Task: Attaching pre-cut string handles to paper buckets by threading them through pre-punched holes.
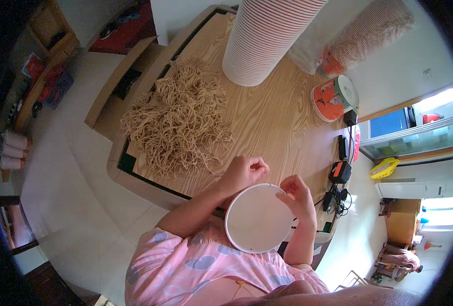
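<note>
A round white paper bucket point(259, 222) is tilted near my body, its open mouth facing up, with a small dark spot low on its inside. My right hand point(299, 199) grips the bucket at the right of its rim, thumb inside the mouth. Just above the far rim, my left hand point(246, 172) is closed in a pinch. A short thin strand, which looks like cord, shows between its fingertips and the rim. A loose heap of tan cords point(180, 117) lies on the table, beyond and left of my left hand.
A tall stack of white buckets point(267, 41) stands on the wooden table point(282, 122). At its right edge are an orange-and-green printed tub point(331, 99) and black adapters with cables point(340, 173). A bagged stack point(364, 38) is behind; an open cardboard box point(122, 84) sits at left.
</note>
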`<state>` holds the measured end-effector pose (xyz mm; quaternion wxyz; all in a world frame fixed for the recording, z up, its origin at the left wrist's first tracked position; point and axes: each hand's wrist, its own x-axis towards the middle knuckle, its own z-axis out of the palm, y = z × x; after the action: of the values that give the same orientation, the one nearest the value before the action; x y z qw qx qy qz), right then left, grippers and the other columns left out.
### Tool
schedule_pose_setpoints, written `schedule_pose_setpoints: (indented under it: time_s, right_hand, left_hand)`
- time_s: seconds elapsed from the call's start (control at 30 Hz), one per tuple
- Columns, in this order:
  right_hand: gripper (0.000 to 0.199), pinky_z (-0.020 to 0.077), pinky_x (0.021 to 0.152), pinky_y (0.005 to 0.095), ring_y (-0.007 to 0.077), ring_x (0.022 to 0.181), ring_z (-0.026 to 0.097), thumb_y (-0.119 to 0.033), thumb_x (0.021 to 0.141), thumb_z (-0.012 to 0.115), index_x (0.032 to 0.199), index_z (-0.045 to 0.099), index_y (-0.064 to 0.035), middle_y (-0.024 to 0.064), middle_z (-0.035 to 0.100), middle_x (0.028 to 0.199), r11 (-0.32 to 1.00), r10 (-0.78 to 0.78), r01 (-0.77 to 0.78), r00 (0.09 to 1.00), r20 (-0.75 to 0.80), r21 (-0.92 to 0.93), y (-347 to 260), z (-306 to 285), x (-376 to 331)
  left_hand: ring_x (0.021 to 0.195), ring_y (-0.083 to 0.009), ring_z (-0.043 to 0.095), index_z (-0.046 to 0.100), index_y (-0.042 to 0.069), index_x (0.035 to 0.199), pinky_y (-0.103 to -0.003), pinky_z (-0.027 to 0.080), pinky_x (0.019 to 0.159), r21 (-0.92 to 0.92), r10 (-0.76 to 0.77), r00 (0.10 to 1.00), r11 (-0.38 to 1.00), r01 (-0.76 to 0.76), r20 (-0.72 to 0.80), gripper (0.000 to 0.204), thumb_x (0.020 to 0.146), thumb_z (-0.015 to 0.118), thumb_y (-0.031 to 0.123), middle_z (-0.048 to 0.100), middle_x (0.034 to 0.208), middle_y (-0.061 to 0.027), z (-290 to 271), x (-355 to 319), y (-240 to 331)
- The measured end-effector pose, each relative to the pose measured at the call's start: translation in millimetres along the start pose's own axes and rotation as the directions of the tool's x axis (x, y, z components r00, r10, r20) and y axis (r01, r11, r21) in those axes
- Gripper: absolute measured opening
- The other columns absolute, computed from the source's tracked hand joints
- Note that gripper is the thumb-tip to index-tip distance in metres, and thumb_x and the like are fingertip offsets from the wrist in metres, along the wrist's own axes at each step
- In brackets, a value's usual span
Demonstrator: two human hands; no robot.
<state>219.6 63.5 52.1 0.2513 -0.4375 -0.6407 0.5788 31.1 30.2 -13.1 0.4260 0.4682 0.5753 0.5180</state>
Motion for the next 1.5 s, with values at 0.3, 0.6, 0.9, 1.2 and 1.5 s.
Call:
schedule_pose_setpoints:
  time_s: [0.3,0.6,0.9,1.2,1.5]
  right_hand:
    - [0.012,0.0443,0.057,0.0262,0.0132,0.061,0.052,-0.002,0.072,0.071,0.078,0.061,-0.001,0.0055,0.056,0.07,0.883,-0.151,0.134,0.988,-0.003,-0.449,-28.3,-4.6,-11.0]
    - [0.013,0.0446,0.055,0.026,0.0147,0.059,0.054,0.0,0.072,0.07,0.085,0.065,-0.002,0.0067,0.056,0.072,0.825,-0.329,0.343,0.938,0.113,-0.448,-28.1,0.4,-13.5]
    - [0.014,0.0428,0.057,0.0275,0.018,0.063,0.053,0.005,0.068,0.067,0.08,0.061,-0.0001,0.0073,0.056,0.073,0.83,-0.357,0.367,0.928,0.105,-0.42,-31.8,-0.1,-23.4]
    - [0.019,0.0453,0.061,0.0347,0.0256,0.07,0.056,-0.005,0.073,0.069,0.089,0.059,-0.0039,0.0082,0.056,0.076,0.597,-0.394,0.47,0.878,0.273,-0.651,-49.9,8.8,-9.0]
    - [0.019,0.0448,0.062,0.0352,0.0256,0.07,0.055,-0.004,0.071,0.068,0.089,0.062,-0.0061,0.0071,0.056,0.076,0.521,-0.444,0.492,0.854,0.27,-0.698,-53.6,14.2,-11.3]
  left_hand:
    - [0.079,-0.0112,0.06,0.066,-0.001,0.091,-0.026,0.047,0.075,-0.382,-0.027,0.872,0.892,0.242,0.489,0.014,0.08,0.066,0.007,0.065,0.084,-0.0048,-42.6,7.8,34.1]
    - [0.073,-0.0212,0.06,0.065,0.002,0.082,-0.03,0.047,0.065,-0.109,0.334,0.854,0.942,-0.317,0.399,0.009,0.077,0.068,0.01,0.058,0.078,-0.0078,-8.0,4.9,22.8]
    - [0.068,-0.0043,0.055,0.065,0.005,0.086,-0.021,0.044,0.059,-0.305,0.1,0.946,0.952,-0.002,0.307,0.009,0.082,0.067,0.013,0.063,0.077,0.0004,1.3,-20.8,-6.6]
    - [0.068,-0.0059,0.056,0.064,0.005,0.091,-0.022,0.044,0.059,-0.188,0.128,0.952,0.979,-0.077,0.278,0.01,0.083,0.065,0.012,0.063,0.076,-0.0012,-5.7,-19.5,20.9]
    - [0.063,-0.0087,0.053,0.062,0.004,0.085,-0.024,0.043,0.056,-0.158,0.22,0.946,0.97,-0.185,0.24,0.01,0.079,0.068,0.01,0.057,0.072,-0.0022,-10.9,-20.5,27.1]
